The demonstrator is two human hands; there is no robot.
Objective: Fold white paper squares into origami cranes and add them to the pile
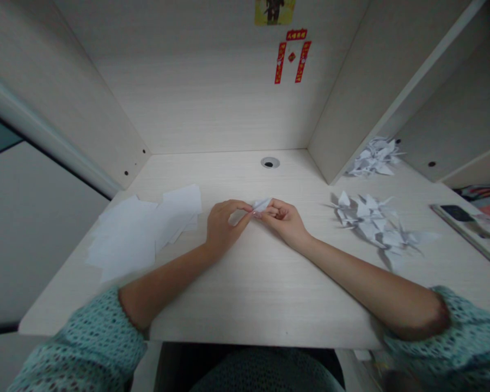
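A small folded piece of white paper (262, 204) is held between my two hands, just above the middle of the desk. My left hand (225, 223) pinches its left end between thumb and forefinger. On the other side, my right hand (285, 219) grips it with the fingers curled and the thumb pressed in. The fingertips hide part of the folds. Loose white paper sheets (126, 234) lie spread in an overlapping pile to the left of my left hand. Several folded white paper cranes (371, 218) lie in a cluster beyond my right hand.
Another heap of folded white paper (375, 157) sits behind the upright divider panel (351, 98) at the right. A phone (457, 213) rests on a flat board or book at the far right. Toward the back of the desk (228, 305) is a round cable hole (270, 163).
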